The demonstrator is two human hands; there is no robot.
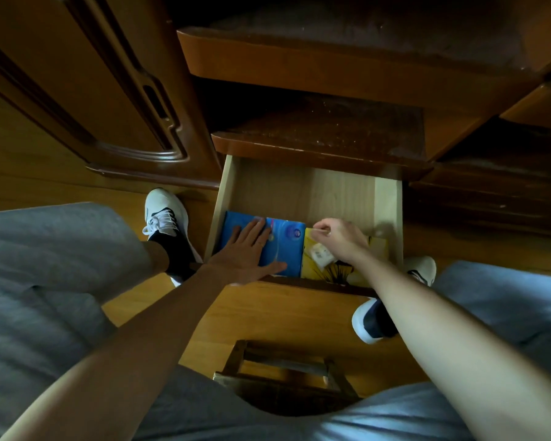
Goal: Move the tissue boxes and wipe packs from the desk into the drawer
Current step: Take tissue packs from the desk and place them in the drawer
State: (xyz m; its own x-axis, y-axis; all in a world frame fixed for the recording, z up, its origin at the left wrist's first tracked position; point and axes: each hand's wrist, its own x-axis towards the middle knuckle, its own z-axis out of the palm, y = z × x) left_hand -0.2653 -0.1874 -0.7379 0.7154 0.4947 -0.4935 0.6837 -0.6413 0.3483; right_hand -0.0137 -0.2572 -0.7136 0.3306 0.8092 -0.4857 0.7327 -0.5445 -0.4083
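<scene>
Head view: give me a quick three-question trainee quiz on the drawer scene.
1. True or false: the drawer is closed.
2. Which hand lies flat on the blue pack: A left, B right?
3. Fill in: the right hand is over the ____ pack.

Key:
1. False; it is pulled open.
2. A; the left hand rests palm down on it.
3. Yellow.

Grey shorts point(54, 249); white trainers point(164, 211); dark socks point(172, 249).
</scene>
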